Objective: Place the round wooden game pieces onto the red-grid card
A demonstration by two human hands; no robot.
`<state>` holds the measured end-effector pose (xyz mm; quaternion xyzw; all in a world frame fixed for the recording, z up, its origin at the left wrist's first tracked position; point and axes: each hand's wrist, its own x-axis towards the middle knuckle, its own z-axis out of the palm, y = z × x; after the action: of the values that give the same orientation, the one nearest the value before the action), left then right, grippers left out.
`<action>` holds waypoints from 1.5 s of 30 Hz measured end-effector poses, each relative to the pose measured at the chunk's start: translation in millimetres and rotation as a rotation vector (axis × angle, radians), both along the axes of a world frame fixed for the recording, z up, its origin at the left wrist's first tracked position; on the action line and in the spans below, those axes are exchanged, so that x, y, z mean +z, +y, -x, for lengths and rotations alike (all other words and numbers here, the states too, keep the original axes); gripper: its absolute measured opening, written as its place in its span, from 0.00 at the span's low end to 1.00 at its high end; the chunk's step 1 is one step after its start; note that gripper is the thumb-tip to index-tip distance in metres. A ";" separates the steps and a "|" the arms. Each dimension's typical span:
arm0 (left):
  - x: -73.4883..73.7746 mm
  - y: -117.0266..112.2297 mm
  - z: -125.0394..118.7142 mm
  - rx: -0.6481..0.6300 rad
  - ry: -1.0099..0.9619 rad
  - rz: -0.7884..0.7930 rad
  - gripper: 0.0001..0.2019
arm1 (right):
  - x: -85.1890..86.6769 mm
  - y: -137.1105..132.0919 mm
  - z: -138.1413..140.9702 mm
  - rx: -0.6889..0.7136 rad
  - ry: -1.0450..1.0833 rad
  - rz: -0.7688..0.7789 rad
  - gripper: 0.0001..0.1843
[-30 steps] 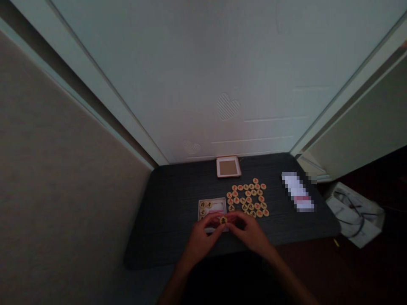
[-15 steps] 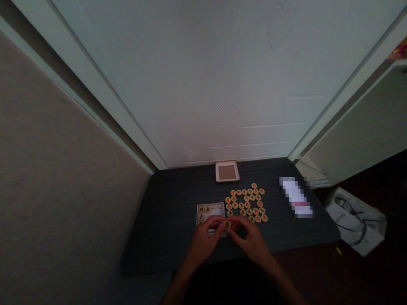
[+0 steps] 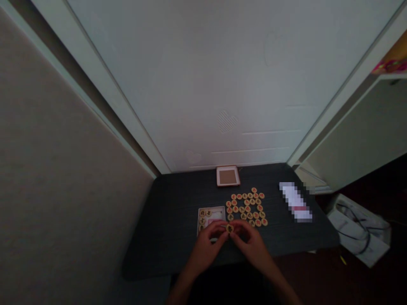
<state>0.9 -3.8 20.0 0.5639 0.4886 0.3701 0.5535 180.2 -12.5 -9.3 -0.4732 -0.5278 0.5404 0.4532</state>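
Note:
Between the fingertips of both hands is a round Chinese chess piece with a dark character facing up. My left hand pinches its left side, and my right hand pinches its right side. Under and behind my left hand lies a shallow white box, its near part mostly hidden by that hand. Several pieces sit in its left part, among them a dark-lettered piece in the far left corner. Beyond my right hand, several loose chess pieces, red and dark lettered, lie face up on the table.
A shallow box lid with a brown inside lies at the dark table's far edge, by the white wall panel. A blurred-out pale object is on the right. Beside the table, a white box with dark cables stands lower down.
The camera view has shifted, so the whole scene sits slightly lower. Both hands still hold the same piece, its face now turned more squarely upward.

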 end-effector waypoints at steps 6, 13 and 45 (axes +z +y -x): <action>-8.6 -15.2 -3.2 0.006 0.086 -0.067 0.12 | -7.5 -13.4 0.3 -0.025 0.165 0.082 0.19; -17.8 -34.2 -2.2 0.016 0.101 -0.079 0.12 | -16.8 -26.4 0.8 -0.064 0.177 0.139 0.19; -2.9 -40.5 -7.1 0.047 0.067 -0.179 0.14 | 10.2 -33.1 -2.8 -0.038 0.096 0.054 0.21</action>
<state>8.0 -44.3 17.1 0.6115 0.4849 0.4060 0.4755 182.9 -45.6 0.9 -0.4687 -0.4817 0.5679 0.4751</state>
